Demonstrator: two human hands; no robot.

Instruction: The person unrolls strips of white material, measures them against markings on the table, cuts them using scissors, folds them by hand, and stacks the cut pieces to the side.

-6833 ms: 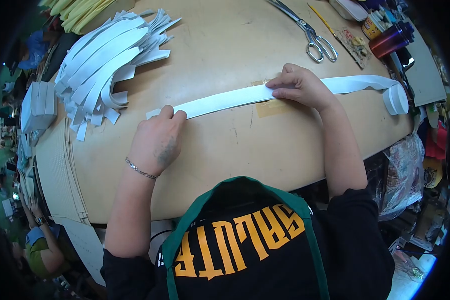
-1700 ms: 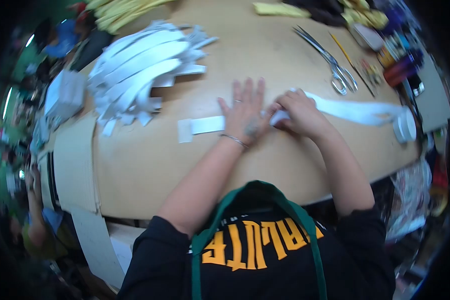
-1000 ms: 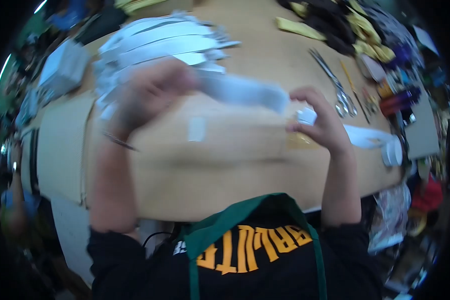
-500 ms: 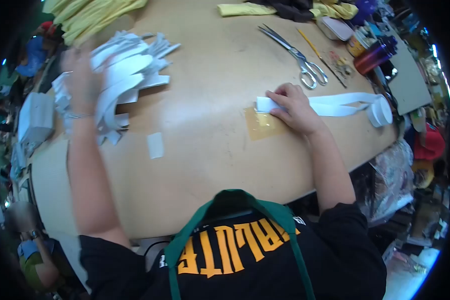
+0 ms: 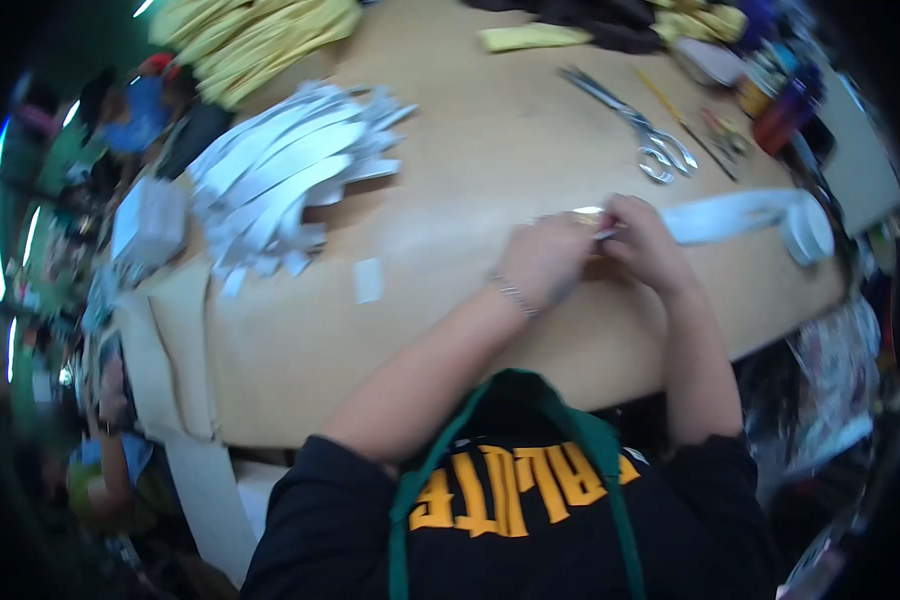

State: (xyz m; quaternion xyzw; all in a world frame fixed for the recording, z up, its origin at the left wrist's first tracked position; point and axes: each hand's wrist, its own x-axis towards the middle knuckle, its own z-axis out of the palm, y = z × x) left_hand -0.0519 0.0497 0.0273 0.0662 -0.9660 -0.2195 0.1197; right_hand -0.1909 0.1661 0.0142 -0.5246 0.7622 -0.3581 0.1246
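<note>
My left hand (image 5: 548, 258) and my right hand (image 5: 642, 243) meet at the right of the table, fingers closed together around the end of a white strip (image 5: 730, 217). Only a sliver of what they pinch shows between the fingers. From there the strip runs right to a white roll (image 5: 808, 228) at the table's edge. A heap of cut white strips (image 5: 275, 170) lies at the upper left. Left of my left hand, a small pale rectangle (image 5: 368, 280) is on the table (image 5: 460, 150).
Scissors (image 5: 635, 125) and a yellow pencil (image 5: 670, 102) lie beyond my right hand. A dark bottle (image 5: 790, 110) stands at the upper right. Yellow cloth (image 5: 260, 40) is piled at the back left. Another person's arm (image 5: 113, 450) shows at the lower left.
My left hand has come from the heap of strips to my right hand. A cut strip it carried earlier is no longer in it. My right hand has stayed near the strip's end.
</note>
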